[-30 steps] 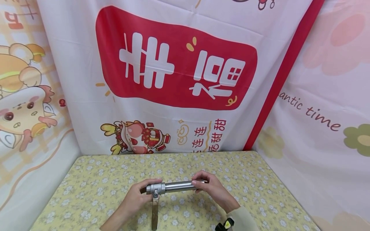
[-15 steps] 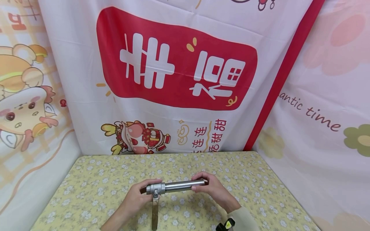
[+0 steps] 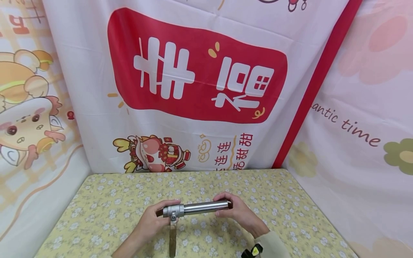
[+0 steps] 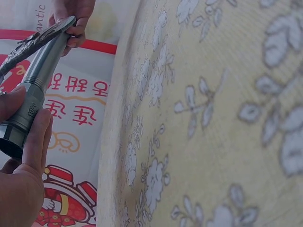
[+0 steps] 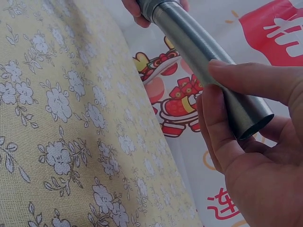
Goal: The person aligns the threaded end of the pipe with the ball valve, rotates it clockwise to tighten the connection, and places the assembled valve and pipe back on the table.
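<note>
A metal ball valve [image 3: 172,211] is joined to a smooth steel pipe [image 3: 204,208], held roughly level above the table. My left hand [image 3: 153,220] grips the valve body, thumb on the near side and fingers on the far side. From the valve a long lever handle [image 3: 172,238] points toward me, its surface worn brownish. My right hand [image 3: 238,211] holds the pipe's free end between thumb and fingers. In the right wrist view the pipe's open mouth [image 5: 255,126] shows beside the palm, and threads [image 5: 165,6] show where pipe meets valve.
A table with a yellow floral cloth [image 3: 129,190] lies beneath both hands. Printed white curtains [image 3: 200,143] hang behind it and on both sides. A black band with a yellow mark [image 3: 252,251] sits on my right sleeve.
My right fingers have shifted on the pipe's end, the thumb moving to the near, lower side so more of the pipe shows. The left hand and valve stay in place.
</note>
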Demonstrator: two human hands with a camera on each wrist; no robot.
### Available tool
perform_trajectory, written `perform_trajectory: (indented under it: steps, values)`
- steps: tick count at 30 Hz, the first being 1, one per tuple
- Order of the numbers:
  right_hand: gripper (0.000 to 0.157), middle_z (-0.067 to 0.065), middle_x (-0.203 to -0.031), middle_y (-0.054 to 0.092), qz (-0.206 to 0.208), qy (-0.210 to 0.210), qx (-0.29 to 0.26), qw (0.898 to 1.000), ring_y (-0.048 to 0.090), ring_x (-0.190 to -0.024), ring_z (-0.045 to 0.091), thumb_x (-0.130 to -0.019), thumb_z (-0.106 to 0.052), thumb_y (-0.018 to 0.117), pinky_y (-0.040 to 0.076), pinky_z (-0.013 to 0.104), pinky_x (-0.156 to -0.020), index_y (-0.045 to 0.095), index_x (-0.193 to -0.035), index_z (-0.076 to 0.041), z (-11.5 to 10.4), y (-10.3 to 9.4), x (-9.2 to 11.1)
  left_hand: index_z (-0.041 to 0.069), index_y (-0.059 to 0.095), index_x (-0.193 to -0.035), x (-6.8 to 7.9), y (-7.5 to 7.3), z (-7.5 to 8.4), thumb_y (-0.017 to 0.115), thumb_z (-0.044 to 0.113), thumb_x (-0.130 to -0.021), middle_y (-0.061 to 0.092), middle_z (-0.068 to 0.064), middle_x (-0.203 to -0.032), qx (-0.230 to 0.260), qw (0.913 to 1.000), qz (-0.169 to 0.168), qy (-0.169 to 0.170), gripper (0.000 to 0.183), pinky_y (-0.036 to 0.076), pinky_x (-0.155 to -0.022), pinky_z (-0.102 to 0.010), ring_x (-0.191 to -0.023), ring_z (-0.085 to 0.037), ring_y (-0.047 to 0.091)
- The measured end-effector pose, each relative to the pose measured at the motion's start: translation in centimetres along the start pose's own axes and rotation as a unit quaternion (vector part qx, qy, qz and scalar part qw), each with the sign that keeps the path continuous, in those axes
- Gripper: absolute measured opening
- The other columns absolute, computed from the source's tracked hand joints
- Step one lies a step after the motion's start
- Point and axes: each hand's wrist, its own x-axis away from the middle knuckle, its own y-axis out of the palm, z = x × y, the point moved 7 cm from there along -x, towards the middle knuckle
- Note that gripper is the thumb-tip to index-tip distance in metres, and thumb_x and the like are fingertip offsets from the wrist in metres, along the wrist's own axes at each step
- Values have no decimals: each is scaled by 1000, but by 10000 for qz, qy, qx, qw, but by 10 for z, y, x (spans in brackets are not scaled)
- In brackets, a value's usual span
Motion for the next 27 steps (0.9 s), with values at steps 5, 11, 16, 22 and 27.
perform_trajectory:
  steps: [5, 11, 16, 22, 27]
  values:
    - [44, 29, -130, 63, -9, 0, 26, 10000, 66, -106, 20, -99, 3, 75, 61, 31, -88, 58, -139, 8, 1, 0, 0, 8, 71, -144, 0, 0, 0, 78, 3, -94, 63, -26, -152, -10, 10000, -13, 18, 51, 60, -81, -28, -112, -25, 67]
    - [48, 27, -128, 66, 17, -10, 88, 10000, 68, -105, 17, -98, 1, 77, 61, 31, -89, 56, -140, 12, 0, -1, -1, 10, 72, -144, 1, 0, 0, 79, 4, -94, 64, -23, -151, 18, 10000, 22, -43, 51, 61, -83, -28, -111, -21, 68]
    - [42, 27, -128, 67, 77, 42, 102, 9999, 68, -104, 17, -98, 0, 77, 61, 31, -88, 63, -137, 5, 0, -2, 0, 8, 71, -144, 1, 0, 2, 79, 5, -94, 63, -26, -151, 6, 10000, -2, 44, 50, 61, -82, -29, -112, -23, 68]
    - [41, 33, -133, 64, 44, 91, 61, 9999, 69, -106, 19, -99, -2, 77, 61, 35, -92, 64, -138, 4, 0, -2, 1, 6, 71, -144, 1, 0, 3, 80, 5, -94, 63, -26, -151, -11, 10000, 16, 68, 50, 61, -81, -29, -113, -25, 67]
    - [39, 30, -132, 66, 69, 125, 75, 9999, 70, -106, 18, -99, -6, 79, 61, 35, -92, 66, -135, -1, -1, -2, 2, 6, 71, -144, 2, 1, 4, 79, 4, -94, 64, -26, -151, -52, 10000, 36, 66, 51, 60, -82, -29, -113, -25, 67]
